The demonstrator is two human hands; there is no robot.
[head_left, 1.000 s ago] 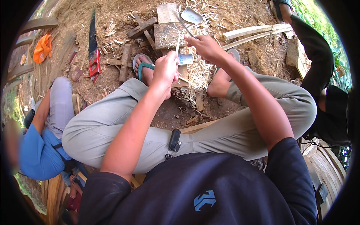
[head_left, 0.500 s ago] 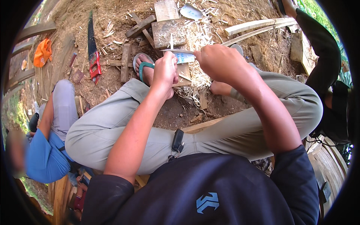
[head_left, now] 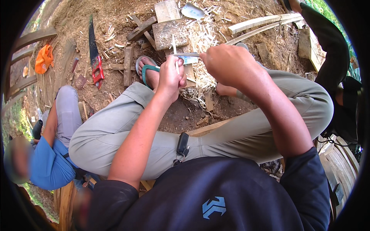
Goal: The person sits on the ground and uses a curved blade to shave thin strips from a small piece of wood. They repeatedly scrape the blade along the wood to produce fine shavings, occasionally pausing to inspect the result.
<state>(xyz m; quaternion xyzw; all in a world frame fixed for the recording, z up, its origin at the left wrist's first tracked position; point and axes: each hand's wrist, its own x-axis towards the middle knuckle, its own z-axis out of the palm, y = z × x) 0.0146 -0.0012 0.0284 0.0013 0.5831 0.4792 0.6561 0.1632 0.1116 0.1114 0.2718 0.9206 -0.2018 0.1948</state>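
Note:
My left hand (head_left: pixel 171 77) grips a thin pale bamboo stick (head_left: pixel 174 48) that points away from me. My right hand (head_left: pixel 227 65) is closed on the handle of a knife, and the knife blade (head_left: pixel 187 56) lies across the stick just above my left fingers. Both hands hover over my knees, above a heap of pale wood shavings (head_left: pixel 202 38) on the dirt. My foot in a green flip-flop (head_left: pixel 148 71) rests just left of my left hand.
A wooden chopping block (head_left: pixel 169 32) and a second blade (head_left: pixel 192 11) lie beyond the shavings. A red-handled saw (head_left: pixel 94 54) lies at left. Split bamboo slats (head_left: pixel 262 23) stretch to the upper right. A person in blue (head_left: pixel 50 161) sits at my left, another in black (head_left: pixel 339 77) at right.
My right hand has drawn the knife nearer and lower along the stick. The view has shifted slightly, with both hands lower in the picture.

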